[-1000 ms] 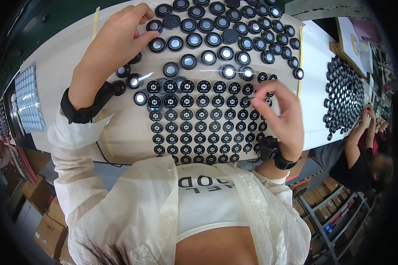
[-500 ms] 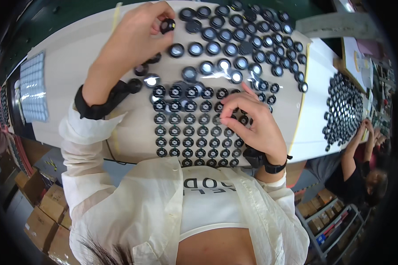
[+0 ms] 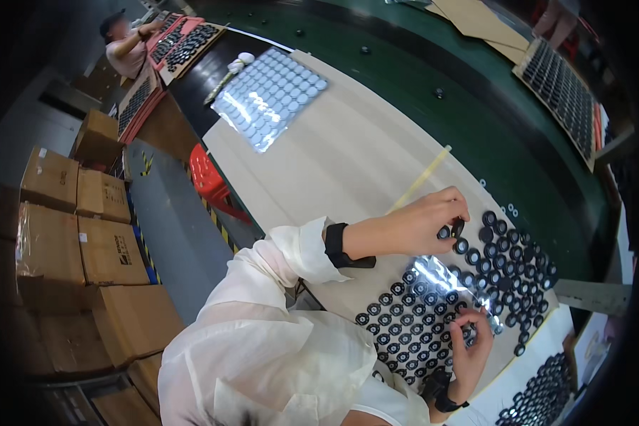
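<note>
My left hand (image 3: 433, 221) pinches a small black round part (image 3: 458, 228) above the far side of the pale table (image 3: 319, 170). Loose black round parts with shiny centres (image 3: 505, 263) lie just to its right. My right hand (image 3: 473, 349) is curled, thumb and forefinger close together, over neat rows of black round parts (image 3: 405, 319); what its fingertips hold, if anything, I cannot make out. A glossy clear sheet (image 3: 440, 278) lies across the rows' far part, between my two hands.
A clear sheet of pale round discs (image 3: 273, 96) lies at the table's far left. Beyond runs a green belt (image 3: 397, 78) with a few black parts. Cartons (image 3: 113, 248) and a red stool (image 3: 209, 181) stand at left. Another person (image 3: 126, 50) works far left.
The view has swung to the left, so the table now appears slanted and the pale disc sheet is closer to the middle. My left hand still pinches a black round part.
</note>
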The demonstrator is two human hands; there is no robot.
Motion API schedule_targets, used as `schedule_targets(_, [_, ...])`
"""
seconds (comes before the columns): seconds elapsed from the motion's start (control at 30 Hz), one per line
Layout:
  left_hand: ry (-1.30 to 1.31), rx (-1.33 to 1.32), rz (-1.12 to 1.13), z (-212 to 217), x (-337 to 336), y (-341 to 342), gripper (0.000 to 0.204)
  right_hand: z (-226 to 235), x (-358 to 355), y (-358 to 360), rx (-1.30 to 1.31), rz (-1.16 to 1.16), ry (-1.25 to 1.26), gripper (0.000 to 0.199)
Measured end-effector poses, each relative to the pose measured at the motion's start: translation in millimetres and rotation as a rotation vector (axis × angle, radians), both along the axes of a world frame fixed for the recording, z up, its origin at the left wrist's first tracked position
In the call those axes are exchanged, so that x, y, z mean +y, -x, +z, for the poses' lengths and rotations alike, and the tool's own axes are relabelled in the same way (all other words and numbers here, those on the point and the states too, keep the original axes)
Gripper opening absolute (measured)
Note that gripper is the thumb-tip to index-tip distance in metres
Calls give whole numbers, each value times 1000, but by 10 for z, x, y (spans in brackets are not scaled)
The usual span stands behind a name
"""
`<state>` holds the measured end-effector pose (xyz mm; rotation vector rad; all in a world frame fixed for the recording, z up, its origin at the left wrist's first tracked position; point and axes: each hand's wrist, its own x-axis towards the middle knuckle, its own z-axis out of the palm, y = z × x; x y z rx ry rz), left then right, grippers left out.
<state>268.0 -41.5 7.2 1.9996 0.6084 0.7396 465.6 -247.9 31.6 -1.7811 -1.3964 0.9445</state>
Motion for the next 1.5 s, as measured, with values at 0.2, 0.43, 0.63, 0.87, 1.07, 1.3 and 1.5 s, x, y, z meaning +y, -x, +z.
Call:
schedule_targets(0.2, [49,37,57,-50,99,190,35,40,-9,53,110,-56,16,11])
schedule_targets(0.43, [-8,104,138,-6,197,351,34,33,-51,22,112,-36,22,11])
schedule_targets(0.63, [-114,274,261,-81,329,539,42,39,-38,7,70,9,15,12])
schedule_targets(0.87, [-251,465,439,-349,461,666,39,43,-15,25,86,-3,45,12])
schedule_targets(1.07, [-359,570,473,-526,607,490,38,-26,-21,-11,218,13,21,12])
schedule_targets(1.3, [-450,513,504,-485,543,533,39,-159,-31,-222,409,28,-118,15])
schedule_targets(1.5, [-336,589,548,-310,583,948,46,-187,-75,-264,491,-60,-83,14])
